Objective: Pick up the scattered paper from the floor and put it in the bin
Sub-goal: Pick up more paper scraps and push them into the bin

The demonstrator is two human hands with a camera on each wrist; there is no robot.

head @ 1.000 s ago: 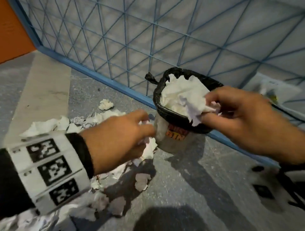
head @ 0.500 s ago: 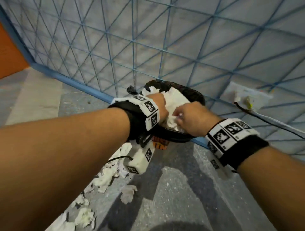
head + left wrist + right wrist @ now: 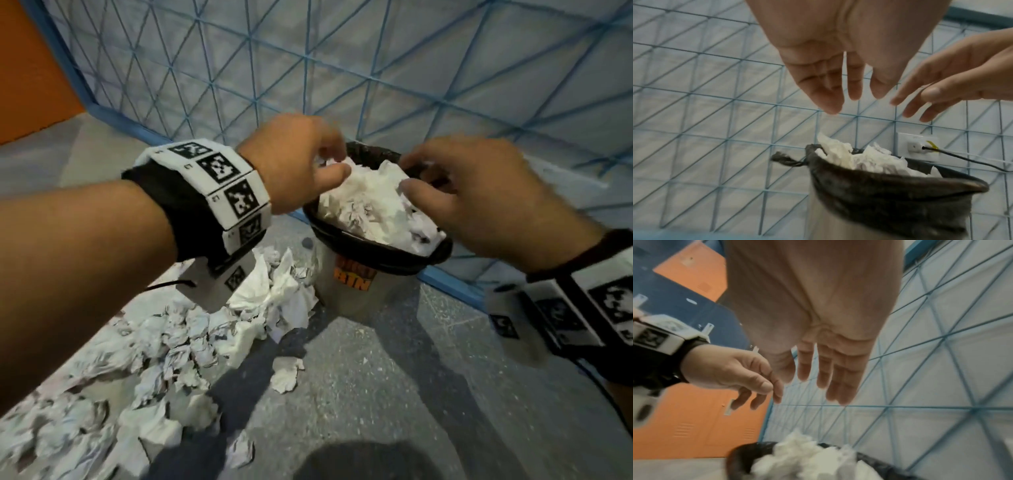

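Note:
A small grey bin (image 3: pixel 359 294) with a black liner (image 3: pixel 376 253) stands on the floor against the wall, heaped with crumpled white paper (image 3: pixel 370 205). My left hand (image 3: pixel 301 164) hovers above the bin's left rim, fingers loose and empty. My right hand (image 3: pixel 472 192) hangs over the right rim, also empty. In the left wrist view my left hand (image 3: pixel 838 84) has straight fingers above the paper in the bin (image 3: pixel 865 159), apart from it. The right wrist view shows my right hand (image 3: pixel 828 369) spread above the paper (image 3: pixel 807 460). More scattered paper (image 3: pixel 191 335) lies on the floor left of the bin.
A blue wire mesh panel (image 3: pixel 308 68) with a blue bottom rail runs behind the bin. A wall socket (image 3: pixel 917 144) with a black cable sits to the bin's right. One loose paper scrap (image 3: pixel 286 373) lies in front of the bin. An orange wall (image 3: pixel 30 75) stands far left.
Both hands pressed paper down into the bin half a second ago; now they have lifted off it and opened, leaving the paper in the bin.

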